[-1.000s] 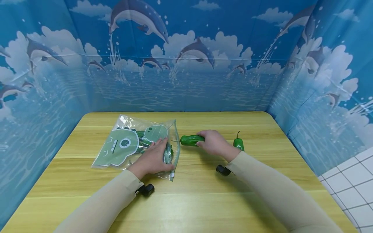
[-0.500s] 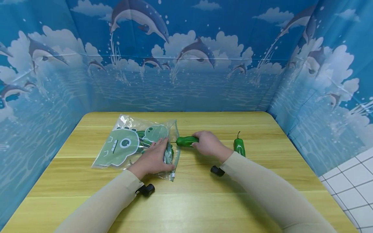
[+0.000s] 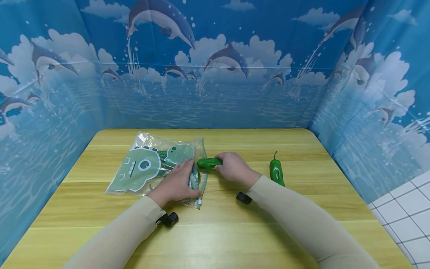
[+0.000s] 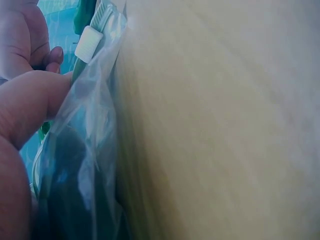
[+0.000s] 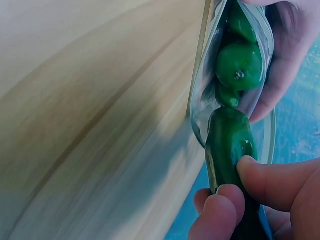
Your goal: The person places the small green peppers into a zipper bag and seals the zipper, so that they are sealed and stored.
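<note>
A clear zip bag (image 3: pixel 134 179) with a green dinosaur print lies left of the middle, several green peppers (image 5: pixel 240 65) inside it. My left hand (image 3: pixel 177 183) grips the bag near its mouth, the thumb close to the white slider (image 4: pixel 89 43) in the left wrist view. The mouth gapes in the right wrist view. My right hand (image 3: pixel 232 168) pinches another green pepper (image 5: pixel 229 137) between thumb and fingers. Its front end is at the mouth, right by the peppers inside, and its stem is hidden.
One more green pepper (image 3: pixel 276 172) lies on the wooden table (image 3: pixel 221 231) to the right, its stem pointing away. A blue dolphin-print curtain (image 3: pixel 215 101) stands behind the table and along both sides. White tiles (image 3: pixel 410 213) show at the lower right.
My right hand has moved left with its pepper, whose stem and front end have passed into the bag's mouth. My left hand and the bag have stayed nearly still.
</note>
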A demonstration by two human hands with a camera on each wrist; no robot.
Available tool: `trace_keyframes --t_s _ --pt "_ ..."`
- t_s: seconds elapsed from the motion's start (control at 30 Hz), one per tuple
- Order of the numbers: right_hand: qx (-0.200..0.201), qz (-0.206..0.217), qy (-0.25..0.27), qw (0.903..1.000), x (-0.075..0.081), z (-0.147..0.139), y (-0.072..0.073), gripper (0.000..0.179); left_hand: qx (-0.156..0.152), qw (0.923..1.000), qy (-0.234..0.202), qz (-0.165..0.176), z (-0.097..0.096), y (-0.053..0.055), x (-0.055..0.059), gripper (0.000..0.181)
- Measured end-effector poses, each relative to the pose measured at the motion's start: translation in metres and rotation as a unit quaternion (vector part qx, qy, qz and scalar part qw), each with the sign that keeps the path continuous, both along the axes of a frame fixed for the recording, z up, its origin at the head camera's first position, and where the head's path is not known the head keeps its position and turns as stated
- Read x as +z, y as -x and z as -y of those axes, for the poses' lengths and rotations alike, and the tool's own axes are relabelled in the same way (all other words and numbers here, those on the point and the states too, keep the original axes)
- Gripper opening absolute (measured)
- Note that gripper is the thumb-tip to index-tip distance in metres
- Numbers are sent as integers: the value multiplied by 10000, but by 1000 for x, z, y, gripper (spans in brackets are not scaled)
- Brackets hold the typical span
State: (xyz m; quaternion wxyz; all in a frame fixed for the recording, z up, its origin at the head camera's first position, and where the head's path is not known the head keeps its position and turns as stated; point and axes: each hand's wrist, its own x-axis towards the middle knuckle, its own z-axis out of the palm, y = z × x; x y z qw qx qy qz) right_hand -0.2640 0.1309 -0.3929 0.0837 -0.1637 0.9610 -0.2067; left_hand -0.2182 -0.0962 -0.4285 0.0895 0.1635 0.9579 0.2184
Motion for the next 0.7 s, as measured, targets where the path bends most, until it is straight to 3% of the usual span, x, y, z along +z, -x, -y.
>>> trace_keyframes --t_s 0.33,0.7 --pt "-17 -60 -40 10000 -4 9 2 47 -40 10000 8 -27 -1 0 2 125" --pt "271 5 -115 9996 -12 16 3 47 -27 10000 -3 63 1 -1 3 125"
